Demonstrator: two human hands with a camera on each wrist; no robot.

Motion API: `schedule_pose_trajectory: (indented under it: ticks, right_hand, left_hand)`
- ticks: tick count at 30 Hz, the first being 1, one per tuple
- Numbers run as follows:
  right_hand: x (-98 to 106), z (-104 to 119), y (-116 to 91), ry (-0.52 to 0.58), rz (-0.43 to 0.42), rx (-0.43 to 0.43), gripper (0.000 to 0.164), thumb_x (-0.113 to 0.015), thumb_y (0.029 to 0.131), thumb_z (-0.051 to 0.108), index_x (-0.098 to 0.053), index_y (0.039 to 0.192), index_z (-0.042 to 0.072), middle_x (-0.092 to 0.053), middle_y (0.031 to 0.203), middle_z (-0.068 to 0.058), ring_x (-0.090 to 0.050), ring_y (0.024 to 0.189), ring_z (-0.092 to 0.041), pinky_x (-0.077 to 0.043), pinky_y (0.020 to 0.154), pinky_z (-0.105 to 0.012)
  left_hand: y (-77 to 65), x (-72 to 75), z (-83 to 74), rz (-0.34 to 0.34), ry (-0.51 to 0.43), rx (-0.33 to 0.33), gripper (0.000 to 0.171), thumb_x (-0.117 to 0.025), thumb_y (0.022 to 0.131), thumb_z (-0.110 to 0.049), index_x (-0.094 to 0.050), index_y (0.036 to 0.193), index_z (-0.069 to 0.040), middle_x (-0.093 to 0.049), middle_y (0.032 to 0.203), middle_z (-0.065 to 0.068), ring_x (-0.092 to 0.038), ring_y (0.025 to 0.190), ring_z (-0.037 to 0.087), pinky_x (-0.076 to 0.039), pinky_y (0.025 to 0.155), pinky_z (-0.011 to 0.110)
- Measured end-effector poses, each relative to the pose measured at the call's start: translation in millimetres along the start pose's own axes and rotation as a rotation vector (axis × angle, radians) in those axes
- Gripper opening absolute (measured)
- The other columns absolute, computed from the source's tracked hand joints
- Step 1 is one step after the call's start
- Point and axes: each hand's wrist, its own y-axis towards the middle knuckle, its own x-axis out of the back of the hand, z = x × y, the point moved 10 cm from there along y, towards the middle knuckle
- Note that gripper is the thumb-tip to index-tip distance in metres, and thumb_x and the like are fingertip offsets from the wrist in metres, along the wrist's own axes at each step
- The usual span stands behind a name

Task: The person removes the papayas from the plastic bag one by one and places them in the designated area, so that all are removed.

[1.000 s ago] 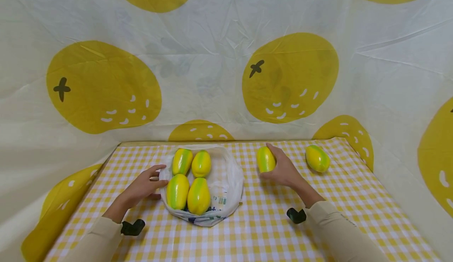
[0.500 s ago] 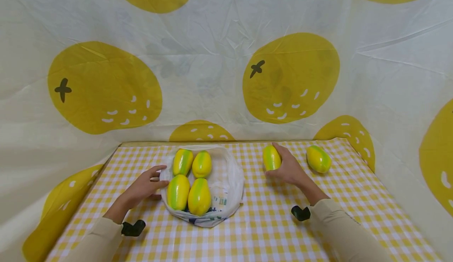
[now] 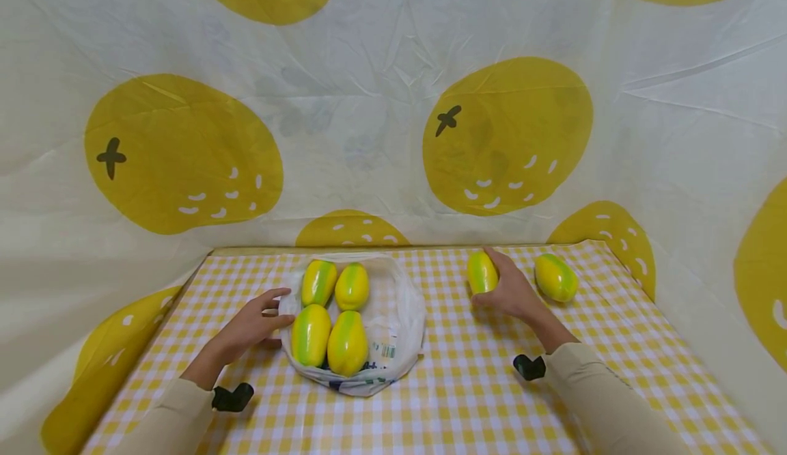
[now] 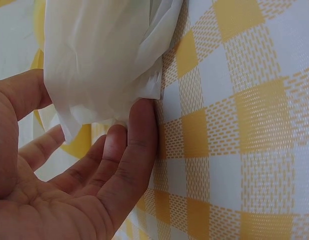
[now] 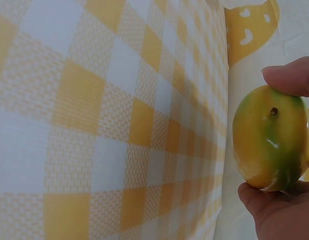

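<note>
Four-sided rows aside, several glossy yellow fruits with green stripes, mango-like, lie in an open white plastic bag (image 3: 408, 318) left of centre; one fruit (image 3: 348, 343) sits at its front. My left hand (image 3: 249, 325) is at the bag's left side, fingers spread and loosely bent, fingertips touching the plastic (image 4: 99, 60). To the right of the bag, my right hand (image 3: 507, 287) holds another such fruit (image 3: 482, 272) between thumb and fingers. In the right wrist view the held fruit (image 5: 269, 140) shows a small dark stem end. Its far side is hidden by the hand.
One more striped fruit (image 3: 556, 278) lies on the table to the right of my right hand. A yellow-and-white checked cloth (image 3: 467, 400) covers the table. Behind it hangs a pale curtain (image 3: 350, 120) printed with large yellow fruits.
My right hand has moved to the right with the fruit in its grip, away from the bag and nearer the other loose fruit. My left hand stays at the bag.
</note>
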Motion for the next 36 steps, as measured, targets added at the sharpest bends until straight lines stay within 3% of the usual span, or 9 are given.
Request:
schedule_pose_trajectory:
  ticks: [12, 23, 31, 36]
  right_hand:
    - [4.0, -9.5, 2.1, 0.025, 0.009, -0.025, 0.109, -0.083, 0.082, 0.019, -0.016, 0.166, 0.003, -0.021, 0.168, -0.032, -0.048, 0.133, -0.049, -0.047, 0.104, -0.061]
    - [7.3, -19.6, 7.1, 0.044, 0.008, -0.027, 0.111, -0.082, 0.08, 0.015, -0.014, 0.166, 0.0, -0.023, 0.166, -0.033, -0.051, 0.121, -0.044, -0.05, 0.096, -0.053]
    - [11.0, -28.3, 10.1, 0.031, -0.001, -0.035, 0.113, -0.083, 0.077, 0.015, -0.015, 0.166, -0.001, -0.023, 0.166, -0.034, -0.05, 0.124, -0.047, -0.05, 0.095, -0.053]
    - [12.5, -32.0, 11.9, -0.004, -0.001, -0.045, 0.111, -0.08, 0.076, 0.015, -0.015, 0.166, 0.0, -0.024, 0.164, -0.035, -0.052, 0.117, -0.044, -0.05, 0.092, -0.051]
  left_hand:
    - [0.8, -0.2, -0.4, 0.003, -0.011, -0.003, 0.08, -0.071, 0.1, -0.027, -0.027, 0.164, -0.009, -0.031, 0.161, 0.032, -0.038, 0.147, 0.052, -0.064, 0.087, 0.041]
    - [1.0, -0.6, 0.4, 0.002, -0.028, -0.003, 0.078, -0.071, 0.1, -0.026, -0.028, 0.164, -0.01, -0.031, 0.161, 0.031, -0.038, 0.147, 0.051, -0.064, 0.087, 0.041]
    - [1.9, -0.5, 0.2, -0.005, -0.013, -0.003, 0.078, -0.072, 0.1, -0.027, -0.029, 0.163, -0.01, -0.032, 0.16, 0.031, -0.039, 0.147, 0.051, -0.064, 0.087, 0.041]
    - [1.0, -0.6, -0.3, -0.009, -0.004, 0.0, 0.077, -0.071, 0.101, -0.026, -0.029, 0.163, -0.009, -0.033, 0.159, 0.031, -0.04, 0.146, 0.051, -0.064, 0.088, 0.041]
